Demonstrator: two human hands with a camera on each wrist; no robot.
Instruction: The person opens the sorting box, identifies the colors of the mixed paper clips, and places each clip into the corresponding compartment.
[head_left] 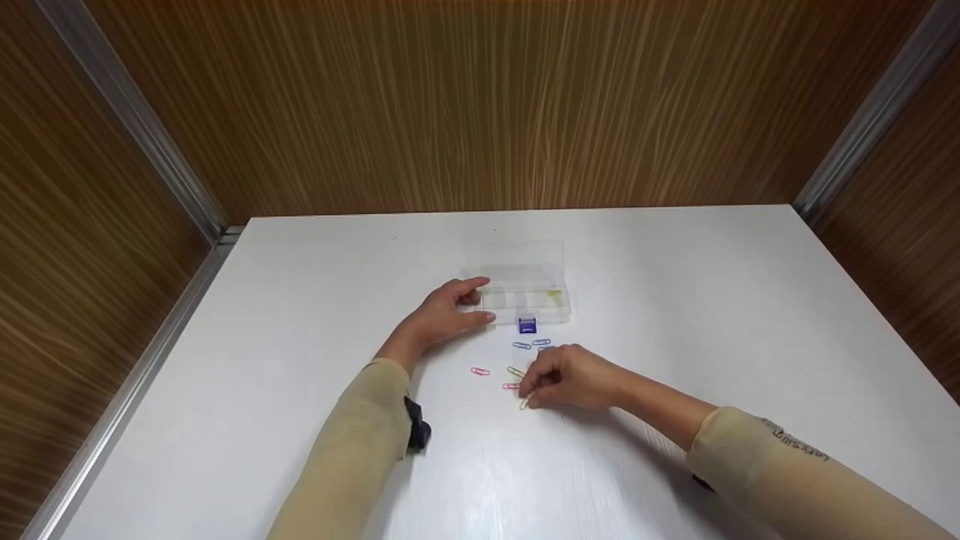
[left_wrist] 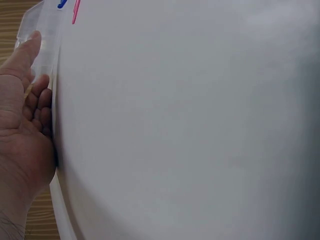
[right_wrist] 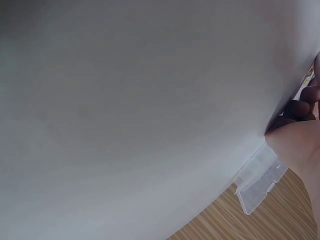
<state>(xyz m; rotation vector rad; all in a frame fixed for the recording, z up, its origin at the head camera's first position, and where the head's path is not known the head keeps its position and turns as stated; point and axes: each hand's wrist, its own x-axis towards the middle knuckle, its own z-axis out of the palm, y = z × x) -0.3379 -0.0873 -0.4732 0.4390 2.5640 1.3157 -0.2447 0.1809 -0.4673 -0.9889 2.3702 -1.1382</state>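
A clear plastic compartment box [head_left: 501, 316] stands with its lid [head_left: 523, 259] open toward the back. My left hand [head_left: 448, 311] holds its left end, thumb at the front corner and index finger along the back of the compartments. Something yellow [head_left: 554, 295] lies in the rightmost compartment. In front of the box, my right hand [head_left: 574, 377] pinches a yellow paper clip [head_left: 524, 403] at the table surface. Near those fingertips lie a pink paper clip [head_left: 510, 386] and a yellow-green paper clip [head_left: 514, 371]. The right wrist view mostly hides the fingertips.
Blue paper clips [head_left: 522, 346] lie between the box and my right hand, one partly covered by it. Another pink paper clip [head_left: 480, 371] lies to the left. A purple latch [head_left: 527, 326] sits at the box's front. Wood-patterned panels [head_left: 510, 105] border the white table [head_left: 187, 420].
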